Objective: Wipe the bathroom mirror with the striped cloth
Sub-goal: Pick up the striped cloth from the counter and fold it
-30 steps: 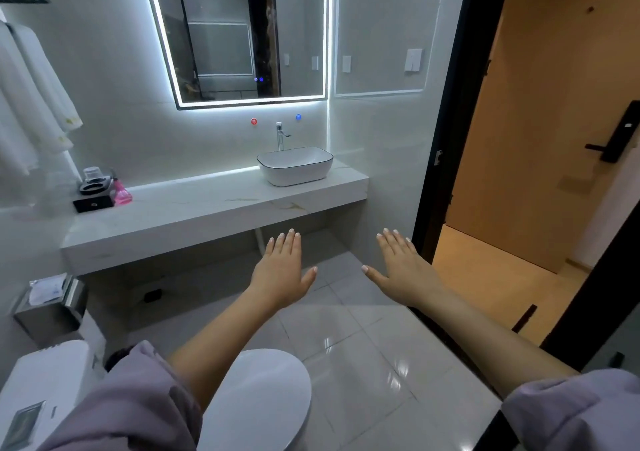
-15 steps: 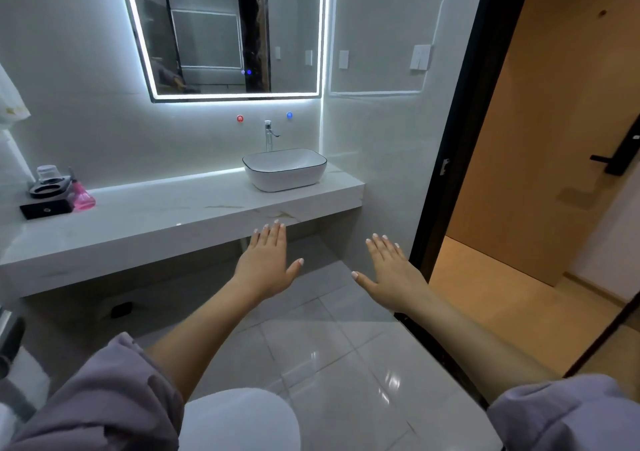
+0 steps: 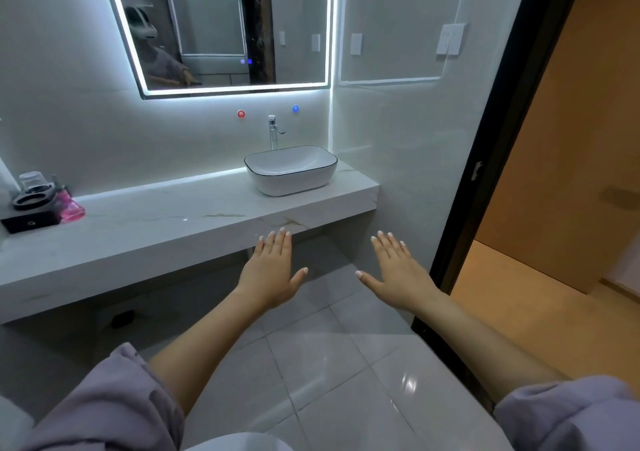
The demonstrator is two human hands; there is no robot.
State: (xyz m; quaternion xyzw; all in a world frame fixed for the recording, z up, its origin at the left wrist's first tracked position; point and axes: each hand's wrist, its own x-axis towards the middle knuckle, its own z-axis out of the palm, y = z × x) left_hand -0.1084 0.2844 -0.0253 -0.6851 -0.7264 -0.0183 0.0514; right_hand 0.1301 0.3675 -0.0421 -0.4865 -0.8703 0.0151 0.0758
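Left hand [image 3: 270, 274]: flat, fingers straight, thumb out, holding nothing, raised before the front edge of the marble countertop [image 3: 156, 229].
Right hand [image 3: 398, 274]: equally flat and empty, near the dark door frame [image 3: 485, 173].
Backlit mirror [image 3: 214, 28]: on the wall above the countertop's back edge.
Vessel basin [image 3: 291, 170]: countertop's right end, faucet [image 3: 273, 132] behind.
Left end: black tray [image 3: 29, 220], pink bottle [image 3: 71, 210] just beside.

Mirror [image 3: 221, 28] has a glowing white light border, countertop [image 3: 156, 222] is white marble with faint gold veins, basin [image 3: 291, 170] white with a thin black rim, sleeves [image 3: 114, 405] pale lilac, door [image 3: 568, 121] tan.
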